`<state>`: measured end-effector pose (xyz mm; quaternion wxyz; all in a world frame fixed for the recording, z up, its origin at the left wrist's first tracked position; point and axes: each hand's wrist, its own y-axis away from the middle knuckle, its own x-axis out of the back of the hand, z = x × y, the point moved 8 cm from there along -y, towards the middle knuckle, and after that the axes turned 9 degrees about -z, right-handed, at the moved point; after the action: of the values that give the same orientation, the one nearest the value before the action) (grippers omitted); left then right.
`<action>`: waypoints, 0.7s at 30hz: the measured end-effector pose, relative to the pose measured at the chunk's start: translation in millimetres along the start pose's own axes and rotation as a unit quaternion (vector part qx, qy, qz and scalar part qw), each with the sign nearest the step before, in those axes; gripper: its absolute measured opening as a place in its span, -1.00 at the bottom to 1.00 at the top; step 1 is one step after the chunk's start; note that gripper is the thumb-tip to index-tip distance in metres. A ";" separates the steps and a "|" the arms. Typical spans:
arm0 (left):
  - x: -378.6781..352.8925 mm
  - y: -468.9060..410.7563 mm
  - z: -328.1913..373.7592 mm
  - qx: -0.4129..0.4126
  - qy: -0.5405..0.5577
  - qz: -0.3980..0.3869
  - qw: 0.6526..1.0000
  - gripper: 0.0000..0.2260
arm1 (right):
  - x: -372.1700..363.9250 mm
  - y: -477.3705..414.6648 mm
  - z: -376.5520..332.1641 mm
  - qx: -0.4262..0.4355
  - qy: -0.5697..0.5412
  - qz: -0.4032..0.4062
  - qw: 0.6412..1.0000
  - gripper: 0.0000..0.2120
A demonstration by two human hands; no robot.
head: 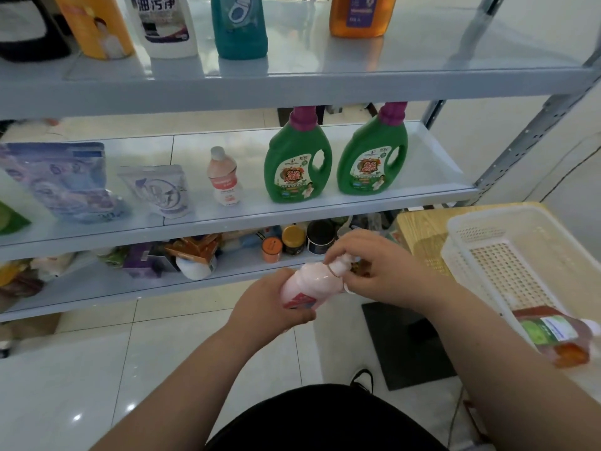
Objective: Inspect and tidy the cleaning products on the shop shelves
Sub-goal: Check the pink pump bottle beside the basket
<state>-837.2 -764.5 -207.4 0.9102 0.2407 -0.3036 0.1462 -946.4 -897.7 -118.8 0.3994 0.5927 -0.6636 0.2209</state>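
Note:
A pale pink bottle [309, 281] with a red label is held tilted in front of the lowest shelf. My left hand [270, 307] grips its lower body. My right hand [374, 268] curls round its cap end, fingers pinching the top. On the middle shelf [325, 209] stand a matching pink bottle [224, 177], two green detergent jugs [297, 161] [372, 154] with magenta caps, and two refill pouches [58, 180] [159, 190]. The top shelf holds several bottles: orange [97, 24], white [166, 24], teal [239, 26] and amber [361, 14].
At the right a white perforated plastic basket [507, 255] sits on a wooden table [419, 236]; a reddish bottle with a green label [556, 333] lies at its near end. The lowest shelf [97, 288] is crowded with jars, boxes and packets. A black mat [406, 343] lies on the tiled floor.

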 end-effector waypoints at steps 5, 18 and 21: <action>-6.5 -13.6 22.1 -0.006 -0.007 -0.005 1.000 -0.48 | 11.3 0.5 28.8 -0.058 0.012 -0.013 0.998 -0.79; -21.5 -59.3 49.2 0.019 0.021 0.033 0.999 -0.45 | 47.1 -8.3 74.7 -0.043 -0.039 -0.033 0.998 -0.62; -21.7 -67.8 51.1 0.035 0.031 0.039 0.998 -0.47 | 58.9 -15.3 82.2 -0.041 0.010 -0.012 0.999 -0.75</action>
<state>-850.7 -851.1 -208.8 0.9039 0.2555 -0.2789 0.1996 -952.4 -999.7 -122.9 0.4326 0.5816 -0.6610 0.1941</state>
